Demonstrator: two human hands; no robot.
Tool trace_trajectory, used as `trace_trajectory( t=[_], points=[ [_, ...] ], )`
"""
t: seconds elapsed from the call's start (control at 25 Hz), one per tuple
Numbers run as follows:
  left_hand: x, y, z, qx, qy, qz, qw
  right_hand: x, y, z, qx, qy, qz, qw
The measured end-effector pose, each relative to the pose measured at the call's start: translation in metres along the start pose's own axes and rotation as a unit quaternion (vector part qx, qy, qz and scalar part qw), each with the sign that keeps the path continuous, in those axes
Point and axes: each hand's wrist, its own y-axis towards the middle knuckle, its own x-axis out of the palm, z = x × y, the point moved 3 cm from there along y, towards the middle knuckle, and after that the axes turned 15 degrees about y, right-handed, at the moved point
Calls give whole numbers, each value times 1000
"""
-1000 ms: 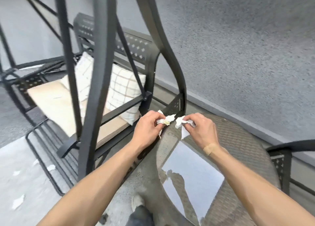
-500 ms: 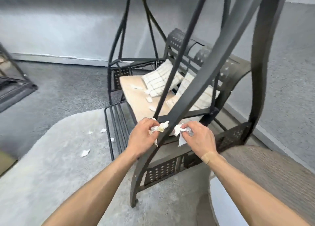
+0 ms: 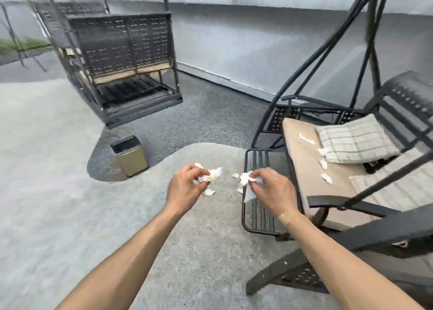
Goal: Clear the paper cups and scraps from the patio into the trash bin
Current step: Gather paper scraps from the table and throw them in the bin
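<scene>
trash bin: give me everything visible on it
The bin is a small square-sided container with tan, slightly shiny walls, a dark rim and a dark interior. No lid shows; the top is open. It stands upright on the dark grey floor, just off the edge of the light rug, in front of a black perforated bench. Nothing touches it; contents can't be seen.

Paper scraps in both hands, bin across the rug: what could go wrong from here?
1. Loose ends stick out of the left hand and right hand; a torn bit of the paper scraps could drop on the way.
2. The trash bin has a small opening, so a toss may miss.
3. Scraps on the swing cushion could get forgotten.
</scene>
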Motion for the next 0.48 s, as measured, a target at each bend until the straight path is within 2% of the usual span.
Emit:
trace_trajectory(
  t=[0.2,0.48],
  points=[
    [-69,-16,-110,-110,16,70,991,97,45,-77,-66,58,-71,994],
    [-115,-30,-205,-216,46,123,967,212,91,-131,-112,99,-153,977]
  ],
)
